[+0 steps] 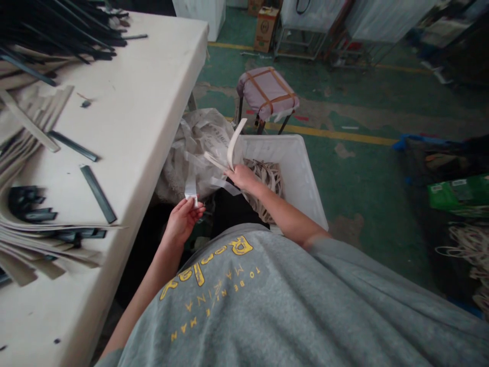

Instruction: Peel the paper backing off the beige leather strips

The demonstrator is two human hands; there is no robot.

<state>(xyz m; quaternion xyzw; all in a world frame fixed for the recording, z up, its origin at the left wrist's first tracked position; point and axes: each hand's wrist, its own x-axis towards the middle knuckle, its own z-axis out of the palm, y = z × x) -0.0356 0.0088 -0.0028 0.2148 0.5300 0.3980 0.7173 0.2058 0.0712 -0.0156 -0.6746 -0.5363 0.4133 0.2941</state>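
My right hand is closed around an off-white flat strip, which curves up and away beyond my fingers. A second pale end sticks out to the left of that grip. Lower down to the left, my left hand pinches a small white piece; what kind of thing it is I cannot make out. Just past both hands lies a crumpled translucent plastic bag. Beneath my right forearm, a white plastic bin holds a tangle of beige strips.
The white-covered table on the left carries beige strips and dark pieces. A padded stool stands beyond the bin. A cardboard box is farther back. At right are a green package and tangled cord.
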